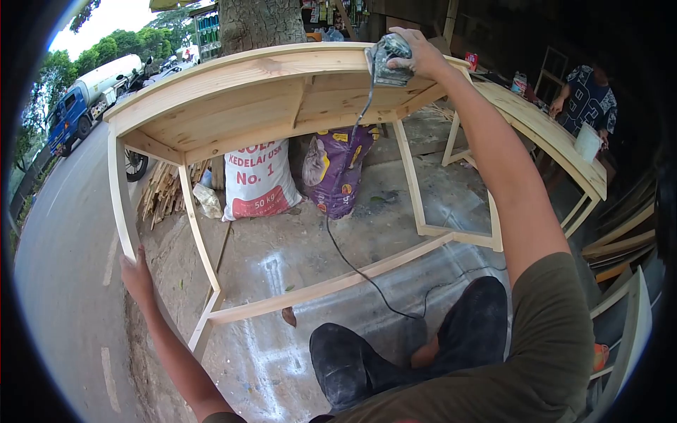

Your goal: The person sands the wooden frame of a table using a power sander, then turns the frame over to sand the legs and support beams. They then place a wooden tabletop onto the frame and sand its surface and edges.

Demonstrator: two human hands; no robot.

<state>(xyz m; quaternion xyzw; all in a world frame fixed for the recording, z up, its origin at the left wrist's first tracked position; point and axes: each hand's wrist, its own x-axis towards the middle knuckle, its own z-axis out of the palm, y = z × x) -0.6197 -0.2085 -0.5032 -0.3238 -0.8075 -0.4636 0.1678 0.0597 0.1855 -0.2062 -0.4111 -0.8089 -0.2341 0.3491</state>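
A pale, unpainted wooden table (233, 72) stands in front of me, the underside of its top showing. At the upper right, my right hand (421, 55) is closed over a dusty electric sander (390, 62). The sander rests against the table's front edge rail, and its cord (367, 106) hangs down in front of the top. Low on the left, my left hand (136, 273) is closed around the table's near left leg (121, 190); some of its fingers are hidden behind the wood.
A white sack (257, 180) and a purple sack (340, 173) stand behind the table. Wood strips (166, 190) lie left of them. The cord crosses the floor towards my knees. Another person (591, 95) is at a second wooden table (543, 130). A blue truck (70, 116) is on the road.
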